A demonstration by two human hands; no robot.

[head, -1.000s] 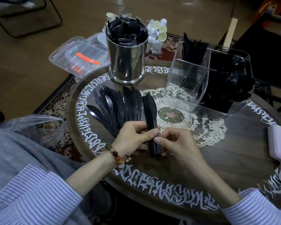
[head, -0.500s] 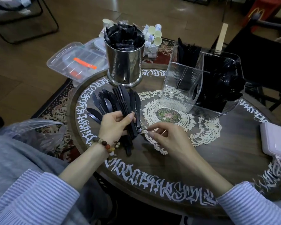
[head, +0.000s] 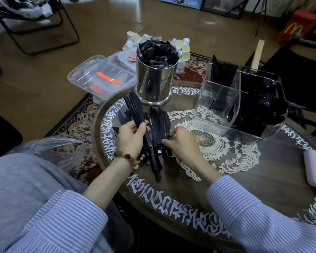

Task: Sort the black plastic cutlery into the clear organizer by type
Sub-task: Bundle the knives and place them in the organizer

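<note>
Hands have shifted: the left hand (head: 130, 136) now grips a lifted bundle of knives (head: 133, 108), while the right hand (head: 179, 141), earlier empty, fingers curled, touches the loose knives (head: 158, 128) on the table (head: 263, 179); beyond, the organizer (head: 217, 110) holds sorted cutlery.

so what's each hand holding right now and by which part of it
The left hand grips a stack of black knives around the handles, blades pointing away. The right hand grips nothing yet; its fingertips touch the knives lying on the table.

Home living room, patterned rug (head: 77, 117), doily-topped round table (head: 263, 181)
</note>
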